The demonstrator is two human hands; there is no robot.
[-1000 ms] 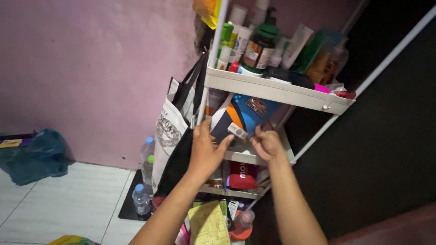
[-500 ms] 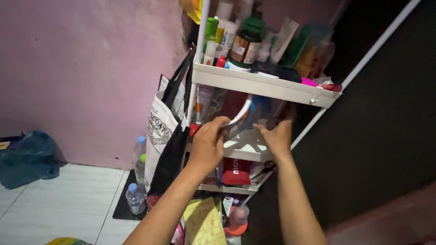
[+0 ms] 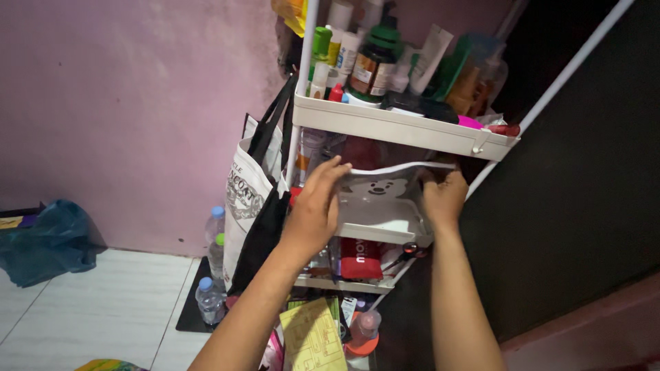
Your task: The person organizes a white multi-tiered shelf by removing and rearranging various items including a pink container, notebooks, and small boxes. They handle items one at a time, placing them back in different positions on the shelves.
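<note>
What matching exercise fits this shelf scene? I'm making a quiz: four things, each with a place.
Things:
1. pouch
2. tote bag
3. water bottles
4. brown bottle

Places:
A. top tray
B. floor by the wall
C. hung on the rack's left side
D. between left hand and right hand

Pairs: 1-D, 2-C, 3-B, 4-A
</note>
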